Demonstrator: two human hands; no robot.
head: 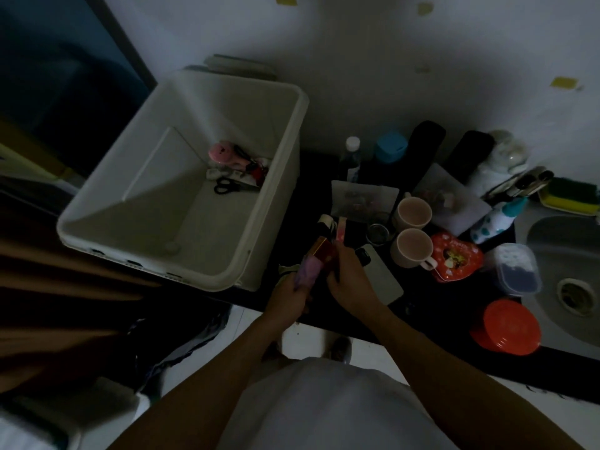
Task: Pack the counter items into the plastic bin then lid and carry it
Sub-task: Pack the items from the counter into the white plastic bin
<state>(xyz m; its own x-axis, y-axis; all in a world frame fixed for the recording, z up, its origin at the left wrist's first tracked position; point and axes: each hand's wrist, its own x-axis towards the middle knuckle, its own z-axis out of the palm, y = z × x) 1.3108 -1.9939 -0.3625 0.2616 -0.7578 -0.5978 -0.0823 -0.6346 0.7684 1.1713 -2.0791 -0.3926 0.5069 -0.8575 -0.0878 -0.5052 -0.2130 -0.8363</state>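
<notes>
Gripping a purple packet (307, 271), the left hand (287, 295) hangs over the front edge of the tabletop (422, 303), fingers curled round the packet's lower end. Right hand (348, 280) just beside it, fingers curled on a red box (324, 252); light is poor, so the exact hold is hard to read. Both things sit between the hands, just right of the bin (201, 222).

Bin: on the left, open, mostly bare. Only scissors (227, 186) and a pink item (220, 152) lie in its far right corner. No lid clearly seen.

Unpacked, to the right: two mugs (411, 228), phone (380, 276), heart tin (454, 256), orange tub (505, 326), bottles at the wall.

Judgement: early in packing; the step in hand looks like moving packet and box left into the bin.

Risks:
- Hands hold their things at the tabletop's edge; a slack grip drops them to the floor.
- Phone lies touching or just under the right wrist; a sweep of the arm may knock it off.
- Bin's near corner overhangs the edge; weight loaded on that side could tip it.
- Mugs tossed in may chip on the scissors.
</notes>
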